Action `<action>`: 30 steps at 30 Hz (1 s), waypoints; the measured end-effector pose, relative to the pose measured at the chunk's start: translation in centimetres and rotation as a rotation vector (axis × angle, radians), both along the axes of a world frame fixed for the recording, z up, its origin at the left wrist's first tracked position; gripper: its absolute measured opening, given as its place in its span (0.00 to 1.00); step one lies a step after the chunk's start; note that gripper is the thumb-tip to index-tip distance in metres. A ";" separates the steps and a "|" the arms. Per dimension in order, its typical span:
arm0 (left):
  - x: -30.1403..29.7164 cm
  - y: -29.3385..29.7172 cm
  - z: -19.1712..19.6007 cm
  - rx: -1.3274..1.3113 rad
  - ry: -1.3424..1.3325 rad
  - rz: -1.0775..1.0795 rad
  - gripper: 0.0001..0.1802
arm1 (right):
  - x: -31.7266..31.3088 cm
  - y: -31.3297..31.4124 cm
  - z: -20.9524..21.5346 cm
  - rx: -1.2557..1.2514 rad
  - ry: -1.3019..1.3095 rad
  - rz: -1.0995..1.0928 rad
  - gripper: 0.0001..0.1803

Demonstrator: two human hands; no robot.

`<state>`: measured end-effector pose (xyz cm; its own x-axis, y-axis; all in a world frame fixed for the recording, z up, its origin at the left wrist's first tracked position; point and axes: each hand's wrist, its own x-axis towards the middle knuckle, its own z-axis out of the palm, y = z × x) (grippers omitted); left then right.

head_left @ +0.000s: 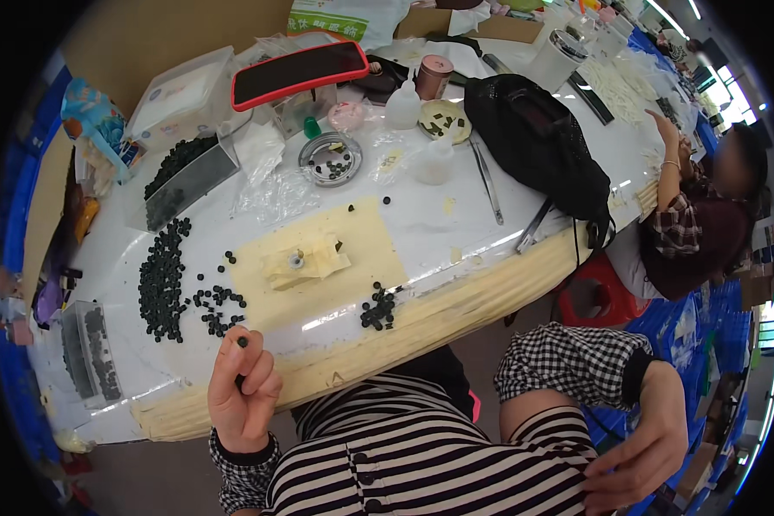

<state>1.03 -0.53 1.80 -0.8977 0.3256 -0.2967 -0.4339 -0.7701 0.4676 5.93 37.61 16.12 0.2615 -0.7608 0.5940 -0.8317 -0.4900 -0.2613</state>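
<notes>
One black ring [242,341] pinched in left hand [242,391], axis unclear; right hand [641,451] loose.

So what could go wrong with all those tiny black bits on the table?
The left hand pinches one small black piece right at the table edge, so it might slip and fall to the floor. The loose black pieces lie unguarded near that edge; a sleeve could sweep some off. The right hand hangs away from the table, so it likely couldn't catch any.
</notes>
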 end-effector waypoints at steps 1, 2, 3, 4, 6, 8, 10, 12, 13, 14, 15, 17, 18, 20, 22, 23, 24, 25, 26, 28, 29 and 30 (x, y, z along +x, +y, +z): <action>-0.2 0.1 0.2 0.012 0.004 -0.003 0.07 | 1.2 -0.1 0.5 -0.050 0.085 -0.023 0.08; -0.1 -0.1 0.1 0.012 0.004 0.013 0.07 | 1.4 -0.4 0.7 -0.075 0.150 -0.014 0.08; 0.0 -0.4 0.3 0.005 0.008 0.025 0.06 | 1.8 -0.8 1.3 -0.086 0.218 -0.002 0.08; 0.0 -0.6 0.5 0.000 0.012 0.034 0.06 | 2.4 -1.2 2.0 -0.089 0.300 0.007 0.08; 0.0 -0.8 1.0 0.005 0.028 0.048 0.06 | 3.3 -2.0 3.5 -0.071 0.425 0.036 0.08; 0.3 -1.1 1.1 0.011 0.031 0.073 0.06 | 3.6 -2.9 4.7 -0.050 0.545 0.085 0.08; 0.7 -1.9 0.8 0.021 0.031 0.113 0.06 | 3.1 -4.2 6.0 -0.028 0.611 0.153 0.08; 0.6 -1.9 0.8 0.030 0.057 0.133 0.07 | 1.8 -4.4 7.4 0.014 0.571 0.188 0.09; 0.8 -1.8 1.0 0.021 0.075 0.150 0.07 | 0.9 -3.7 7.8 0.020 0.557 0.207 0.09; 0.8 -1.6 1.0 0.041 0.082 0.155 0.08 | -0.8 -3.3 7.8 0.072 0.343 0.216 0.10; 0.5 -1.3 1.3 0.038 0.090 0.146 0.08 | -2.6 -2.7 7.6 -0.016 0.474 0.229 0.10; 0.4 -1.2 0.9 0.036 0.071 0.170 0.08 | -5.6 -1.1 6.4 0.179 -0.200 -0.018 0.14; 0.5 -1.3 0.9 0.025 0.057 0.169 0.08 | -5.4 -0.9 4.8 0.130 -0.237 -0.155 0.13; 0.1 -1.1 1.1 -0.001 0.032 0.154 0.08 | -5.6 -0.3 2.5 0.188 -0.370 -0.172 0.11; -0.1 -0.7 1.7 -0.041 0.050 0.115 0.07 | -5.6 -0.5 0.8 0.171 -0.494 -0.031 0.10; -1.0 -0.1 1.4 -0.028 0.056 0.060 0.07 | -4.6 -0.7 0.7 0.184 -0.560 -0.004 0.10; -1.0 -0.1 1.6 -0.038 0.061 0.061 0.07 | -4.0 -0.4 0.3 0.148 -0.541 -0.082 0.15; -1.2 -0.2 1.7 -0.048 0.065 0.061 0.07 | -3.8 0.1 0.1 0.186 -0.575 -0.079 0.13; -1.1 -0.2 2.0 -0.064 0.074 0.058 0.07 | -3.6 0.3 0.1 0.216 -0.602 -0.078 0.13; -0.8 -0.4 2.2 -0.083 0.085 0.061 0.07 | -4.7 0.2 -1.1 0.246 -0.716 0.045 0.15; -1.1 -0.1 2.1 -0.079 0.089 0.042 0.07 | -6.2 -0.4 -1.6 0.290 -0.788 0.075 0.15; -1.3 0.2 1.9 -0.060 0.090 0.035 0.07 | -7.0 -0.6 -1.8 0.355 -0.790 -0.084 0.18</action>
<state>-0.30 -0.34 3.75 -0.9320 0.2782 -0.2322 -0.3617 -0.7535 0.5490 -1.04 36.97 14.34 -0.1926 -0.9337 0.3018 -0.3723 -0.2151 -0.9029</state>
